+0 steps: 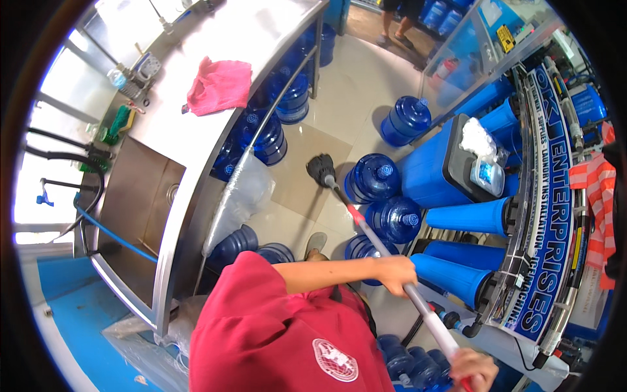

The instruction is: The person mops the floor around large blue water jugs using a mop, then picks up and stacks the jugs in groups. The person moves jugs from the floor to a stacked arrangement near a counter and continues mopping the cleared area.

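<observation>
A mop with a dark stringy head and a long pale pole slants across the middle of the view. Its head rests on the tiled floor between the steel counter and a row of blue water jugs. My left hand is wrapped round the middle of the pole, the arm reaching across my body. Lower down, near the red end of the pole, my right hand is closed on it too. Beside the pole stands another blue jug.
On the left runs a steel counter with a sink and a pink cloth; several jugs sit under it. To the right are a blue tank and blue filter housings. A lone jug and a person's legs are farther off.
</observation>
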{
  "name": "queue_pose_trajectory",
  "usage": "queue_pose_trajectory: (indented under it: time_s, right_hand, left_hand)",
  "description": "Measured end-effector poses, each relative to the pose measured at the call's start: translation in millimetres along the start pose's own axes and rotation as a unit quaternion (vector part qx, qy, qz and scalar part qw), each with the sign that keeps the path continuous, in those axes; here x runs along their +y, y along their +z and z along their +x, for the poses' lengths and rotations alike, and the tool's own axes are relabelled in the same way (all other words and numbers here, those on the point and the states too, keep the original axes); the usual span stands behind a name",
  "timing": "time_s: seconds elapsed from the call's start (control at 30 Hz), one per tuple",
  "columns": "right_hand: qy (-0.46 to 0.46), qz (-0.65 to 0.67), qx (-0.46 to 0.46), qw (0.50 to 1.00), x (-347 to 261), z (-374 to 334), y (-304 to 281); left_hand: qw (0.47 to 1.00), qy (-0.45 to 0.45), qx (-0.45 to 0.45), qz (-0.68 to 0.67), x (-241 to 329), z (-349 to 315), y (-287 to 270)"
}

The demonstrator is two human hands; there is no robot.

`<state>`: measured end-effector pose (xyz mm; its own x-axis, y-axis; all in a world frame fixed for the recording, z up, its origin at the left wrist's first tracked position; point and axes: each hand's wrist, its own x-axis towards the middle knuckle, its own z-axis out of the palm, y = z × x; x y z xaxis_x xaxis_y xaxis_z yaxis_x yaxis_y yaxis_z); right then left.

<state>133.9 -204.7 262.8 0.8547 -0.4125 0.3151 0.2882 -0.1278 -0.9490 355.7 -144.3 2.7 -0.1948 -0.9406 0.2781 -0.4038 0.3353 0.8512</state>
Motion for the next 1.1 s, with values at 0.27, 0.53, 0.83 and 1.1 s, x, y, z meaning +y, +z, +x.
queue_pose_trajectory:
  time_s: [0.27,0.53,0.83,1.1]
  right_hand:
    - [0.005,-0.012,0.026,1.000,-54,5,31]
    - [-0.049,0.033,0.039,0.998,-30,7,20]
    - [-0.056,0.064,0.042,0.996,70,35,-21]
    - [0.015,0.091,0.066,0.994,230,116,20]
  left_hand:
    - [0.976,0.009,-0.133,-0.175,46,9,25]
    - [0.979,-0.035,-0.167,-0.115,27,12,21]
    - [0.978,-0.103,-0.180,-0.016,-59,8,-54]
    - [0.937,-0.298,-0.053,0.172,-175,-62,-147]
